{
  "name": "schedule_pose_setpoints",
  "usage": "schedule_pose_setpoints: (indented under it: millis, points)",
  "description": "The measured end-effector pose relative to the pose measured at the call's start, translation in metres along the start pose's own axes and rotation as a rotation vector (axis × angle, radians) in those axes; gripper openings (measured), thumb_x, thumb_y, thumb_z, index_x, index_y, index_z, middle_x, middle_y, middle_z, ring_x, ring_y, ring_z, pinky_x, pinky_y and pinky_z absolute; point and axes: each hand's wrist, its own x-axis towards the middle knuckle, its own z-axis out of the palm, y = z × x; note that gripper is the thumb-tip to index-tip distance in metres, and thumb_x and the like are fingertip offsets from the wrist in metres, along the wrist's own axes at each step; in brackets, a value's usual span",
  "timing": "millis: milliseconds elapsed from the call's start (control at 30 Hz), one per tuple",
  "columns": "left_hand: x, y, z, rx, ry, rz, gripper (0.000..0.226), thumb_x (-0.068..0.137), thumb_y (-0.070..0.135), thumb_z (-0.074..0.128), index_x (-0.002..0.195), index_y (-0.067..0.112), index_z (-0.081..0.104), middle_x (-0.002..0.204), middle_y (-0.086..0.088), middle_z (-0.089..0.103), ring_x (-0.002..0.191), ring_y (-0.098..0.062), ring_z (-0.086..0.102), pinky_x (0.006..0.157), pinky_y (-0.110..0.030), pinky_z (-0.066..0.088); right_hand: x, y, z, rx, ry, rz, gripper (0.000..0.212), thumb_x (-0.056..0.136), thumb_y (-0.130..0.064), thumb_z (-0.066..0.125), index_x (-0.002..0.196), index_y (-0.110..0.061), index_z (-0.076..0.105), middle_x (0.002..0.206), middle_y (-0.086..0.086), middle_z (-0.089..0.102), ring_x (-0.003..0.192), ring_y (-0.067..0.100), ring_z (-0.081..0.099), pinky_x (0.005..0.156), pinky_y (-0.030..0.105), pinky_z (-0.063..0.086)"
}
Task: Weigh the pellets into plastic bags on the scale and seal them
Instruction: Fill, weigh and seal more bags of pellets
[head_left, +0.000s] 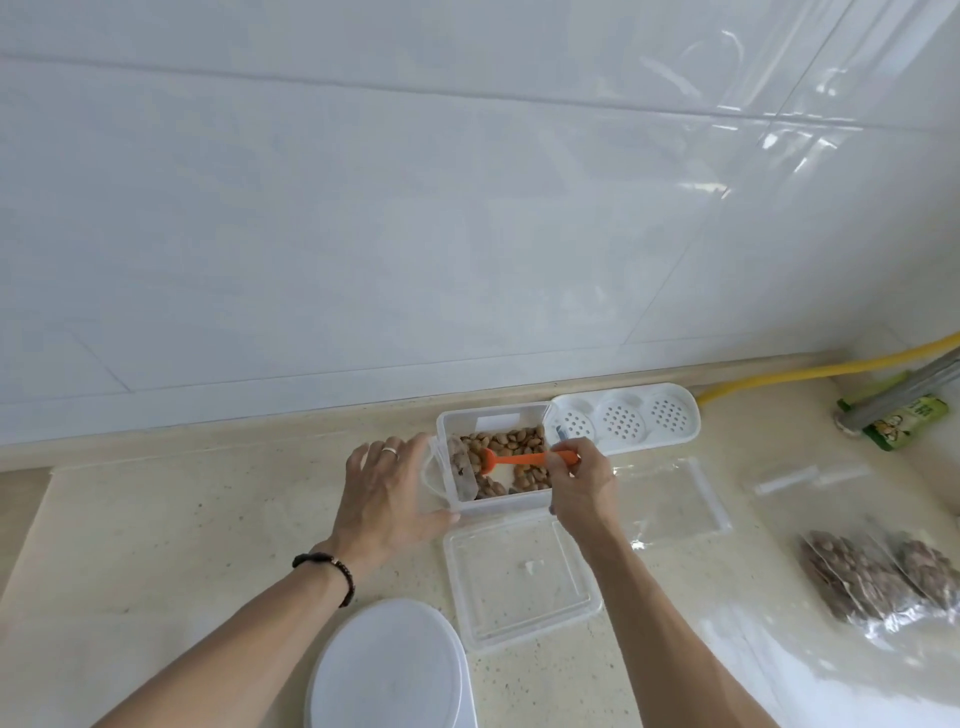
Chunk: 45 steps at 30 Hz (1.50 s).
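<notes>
Nearest us, white scale (387, 670) sits below both wrists. Right hand (582, 488), fingers pinching the orange scoop (524, 460), dips it into pellets (519, 452) inside the clear tub (493, 506). Left hand (387, 499), fingers spread, steadies the tub's left side. Lid (519, 582) lies just below; filled bags (872, 577) far right on the table (156, 519).

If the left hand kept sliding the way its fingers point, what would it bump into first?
Probably the clear pellet container: the left hand has its fingers aimed at its near-left wall, seemingly almost touching it already, though depth is hard to judge.
</notes>
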Motion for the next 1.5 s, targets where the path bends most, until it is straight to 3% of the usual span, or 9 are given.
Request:
schedule_pose_setpoints:
  millis: [100,300,467,600,767,900,1133,1400,1500]
  points:
    - [0.003,0.001,0.001,0.011,0.013,0.004,0.083,0.060,0.067,0.069,0.126,0.025,0.042,0.099,0.003,0.054,0.101,-0.022,0.052,0.106,-0.041,0.029,0.002,0.005,0.011,0.051,-0.081,0.098,0.009,0.096,-0.014,0.054,0.100,-0.015,0.063,0.079,0.003,0.061,0.059,0.012,0.049,0.052,0.027,0.043]
    - [0.007,0.001,0.000,0.079,0.004,-0.001,0.089,0.062,0.070,0.067,0.133,0.024,0.039,0.105,0.002,0.058,0.104,-0.022,0.053,0.106,-0.042,0.030,0.003,0.010,0.003,0.259,-0.010,0.254,0.009,0.098,-0.009,0.052,0.099,-0.012,0.061,0.078,0.012,0.060,0.047,0.012,0.042,0.040,0.021,0.038]
    - [0.014,0.007,-0.004,0.101,-0.038,-0.022,0.098,0.062,0.074,0.062,0.142,0.024,0.033,0.115,-0.002,0.057,0.113,-0.022,0.050,0.110,-0.042,0.025,0.001,0.015,-0.014,0.360,0.052,0.286,0.010,0.097,-0.007,0.052,0.101,-0.007,0.061,0.088,0.023,0.068,0.039,0.010,0.042,0.039,0.022,0.038]
    - [0.022,0.016,-0.007,0.112,-0.101,-0.054,0.099,0.062,0.074,0.062,0.143,0.025,0.031,0.119,-0.002,0.054,0.119,-0.022,0.046,0.112,-0.043,0.022,-0.001,0.006,-0.040,0.418,0.092,0.242,0.010,0.098,-0.006,0.051,0.104,-0.007,0.059,0.091,0.013,0.074,0.039,0.012,0.043,0.042,0.023,0.038]
    - [0.032,0.033,-0.007,0.045,-0.135,-0.102,0.092,0.062,0.071,0.066,0.135,0.024,0.036,0.116,0.000,0.052,0.117,-0.022,0.046,0.107,-0.041,0.025,-0.008,-0.021,-0.059,0.361,0.102,0.054,0.008,0.097,-0.008,0.053,0.098,-0.012,0.060,0.086,0.009,0.072,0.042,0.011,0.047,0.044,0.025,0.040]
    - [0.035,0.041,-0.006,-0.128,-0.118,-0.096,0.088,0.060,0.067,0.071,0.131,0.026,0.038,0.104,0.007,0.050,0.106,-0.018,0.049,0.097,-0.036,0.033,-0.025,-0.044,-0.054,0.022,0.055,-0.339,0.012,0.094,-0.006,0.056,0.091,-0.016,0.061,0.076,-0.007,0.063,0.060,0.004,0.054,0.056,0.020,0.042]
    - [0.035,0.043,-0.005,-0.228,-0.076,-0.118,0.091,0.061,0.060,0.075,0.136,0.030,0.035,0.111,0.006,0.051,0.107,-0.017,0.049,0.092,-0.034,0.036,-0.037,-0.059,-0.056,-0.116,0.007,-0.630,0.013,0.095,-0.002,0.054,0.091,-0.013,0.060,0.054,-0.017,0.050,0.047,0.007,0.045,0.047,0.014,0.029]
    - [0.031,0.034,-0.003,-0.213,-0.042,-0.124,0.097,0.063,0.062,0.075,0.143,0.028,0.030,0.115,0.003,0.052,0.110,-0.018,0.049,0.100,-0.035,0.033,-0.015,-0.027,-0.054,-0.005,0.273,-0.344,0.012,0.097,-0.008,0.053,0.092,-0.018,0.059,0.074,-0.007,0.063,0.054,0.027,0.058,0.053,0.050,0.051]
    - [0.027,0.023,-0.002,-0.153,-0.017,-0.107,0.095,0.062,0.061,0.074,0.140,0.028,0.032,0.106,0.007,0.057,0.110,-0.017,0.051,0.103,-0.037,0.033,-0.002,-0.005,-0.045,-0.080,0.261,-0.210,0.011,0.098,-0.011,0.049,0.094,-0.018,0.056,0.075,-0.007,0.063,0.057,0.022,0.057,0.055,0.044,0.051]
